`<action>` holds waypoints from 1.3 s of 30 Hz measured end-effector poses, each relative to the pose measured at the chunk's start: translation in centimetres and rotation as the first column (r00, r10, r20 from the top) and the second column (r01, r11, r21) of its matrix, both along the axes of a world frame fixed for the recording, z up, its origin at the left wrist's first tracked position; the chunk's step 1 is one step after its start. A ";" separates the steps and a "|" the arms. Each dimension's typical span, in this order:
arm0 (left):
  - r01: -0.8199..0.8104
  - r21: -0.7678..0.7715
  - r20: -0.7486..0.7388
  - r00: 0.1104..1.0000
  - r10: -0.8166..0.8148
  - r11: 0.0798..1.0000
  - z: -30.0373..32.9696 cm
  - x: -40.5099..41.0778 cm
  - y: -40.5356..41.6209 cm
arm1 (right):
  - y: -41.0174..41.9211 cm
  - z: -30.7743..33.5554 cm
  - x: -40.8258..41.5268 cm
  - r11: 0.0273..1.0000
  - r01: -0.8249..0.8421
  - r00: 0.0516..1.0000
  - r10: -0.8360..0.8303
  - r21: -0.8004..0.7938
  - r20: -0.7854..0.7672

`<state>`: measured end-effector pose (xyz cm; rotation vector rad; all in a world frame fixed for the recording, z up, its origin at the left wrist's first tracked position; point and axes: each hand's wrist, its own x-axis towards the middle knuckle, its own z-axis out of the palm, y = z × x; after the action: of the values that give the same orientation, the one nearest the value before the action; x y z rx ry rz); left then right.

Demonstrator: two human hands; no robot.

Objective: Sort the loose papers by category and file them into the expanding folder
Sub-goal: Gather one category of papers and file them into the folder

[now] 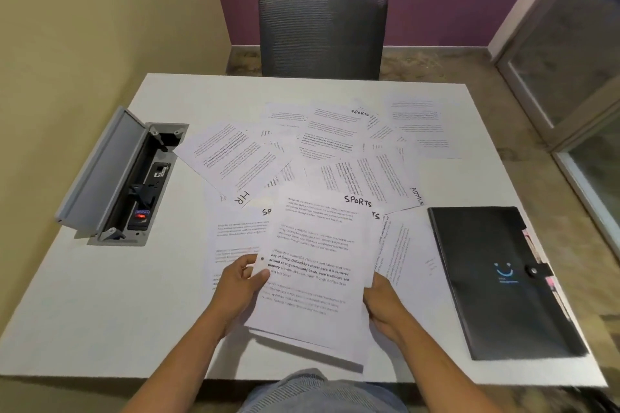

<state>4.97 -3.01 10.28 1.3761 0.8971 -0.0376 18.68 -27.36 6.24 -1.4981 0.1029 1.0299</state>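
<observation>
While both hands [312,298] grip it, the SPORTS sheet [315,265] seems stacked.

- The body text on the scattered papers [339,151] is too small to read.
- The held stack [312,282] hides its lower sheets and both hands' fingers beneath.
- The closed black folder [496,282] hides its compartments.
- The chair [322,30] seat is behind the worktop [100,312].
</observation>
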 end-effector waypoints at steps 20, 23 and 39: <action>0.008 0.105 0.014 1.000 -0.010 0.994 -1.3 1.8 -1.3 | -0.1 1.0 0.6 0.998 0.067 0.992 -0.067 0.002 -0.111; -0.017 0.065 0.030 0.999 0.015 0.998 -1.4 1.9 -1.5 | 0.2 1.4 0.4 0.998 0.029 0.998 -0.027 0.048 -0.051; 0.040 0.574 -0.545 0.764 0.346 0.818 -6.0 -1.9 3.4 | -1.0 -0.7 0.8 0.993 0.086 0.980 -0.071 -0.075 0.187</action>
<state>3.04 0.35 4.31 1.8725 1.7021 -0.1192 19.48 -28.36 5.50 -1.6447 0.0738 0.8286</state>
